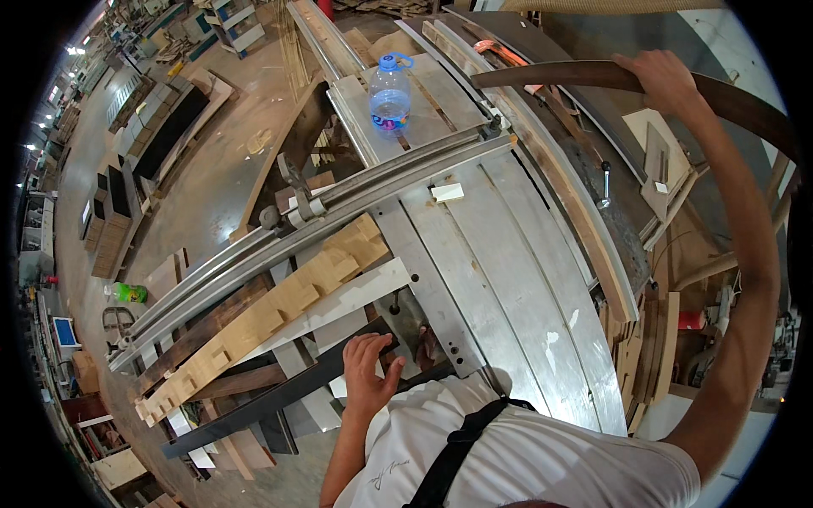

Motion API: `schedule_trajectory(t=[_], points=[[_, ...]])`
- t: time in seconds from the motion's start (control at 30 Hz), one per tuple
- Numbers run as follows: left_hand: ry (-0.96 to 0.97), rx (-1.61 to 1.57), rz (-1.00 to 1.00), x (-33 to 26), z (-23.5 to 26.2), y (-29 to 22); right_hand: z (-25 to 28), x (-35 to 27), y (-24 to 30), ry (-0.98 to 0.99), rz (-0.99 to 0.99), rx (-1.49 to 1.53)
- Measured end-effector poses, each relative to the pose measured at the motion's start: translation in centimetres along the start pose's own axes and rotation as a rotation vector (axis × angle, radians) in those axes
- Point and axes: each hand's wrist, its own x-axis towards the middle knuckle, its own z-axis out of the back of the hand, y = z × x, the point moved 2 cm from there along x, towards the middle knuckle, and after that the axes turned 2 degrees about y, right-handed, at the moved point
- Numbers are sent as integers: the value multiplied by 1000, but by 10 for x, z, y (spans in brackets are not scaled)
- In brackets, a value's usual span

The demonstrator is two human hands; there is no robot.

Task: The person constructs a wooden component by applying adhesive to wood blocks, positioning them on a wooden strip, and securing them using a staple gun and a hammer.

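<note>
My right hand (665, 82) reaches far out to the right, its fingers closed over the edge of a long dark brown strip (563, 74). The strip looks bowed in this wide view, and its far right end runs out of the picture. My left hand (367, 371) is low in the middle, its fingers stretched out over the end of a dark board (279, 406). It seems to rest on that board and does not wrap round it. Between the hands lies the metal table (500, 245) of a saw, with a small white block (447, 192) on it.
A notched pale wooden strip (271, 317) and a white strip (339, 305) lie left of the table. Beyond the metal fence rail (364, 195) stands a clear water bottle (389, 93). An orange-handled tool (500, 52) is at the back. Board stacks (157, 118) stand on the floor.
</note>
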Motion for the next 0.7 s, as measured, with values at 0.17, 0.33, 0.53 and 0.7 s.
schedule_trajectory(t=[0.17, 0.33, 0.53, 0.7], points=[[-15, -16, -13, -5, 0, 0, 4, -17, -11, -30, 35, -35], [-20, -40, -29, -11, -4, -3, 18, -35, -14, 175, -29, -27], [-33, -52, -56, -18, -2, -8, 18, -70, -25, 96, 2, -44], [-24, -76, -79, -27, -3, -11, 22, -120, -36, 49, 6, 19]])
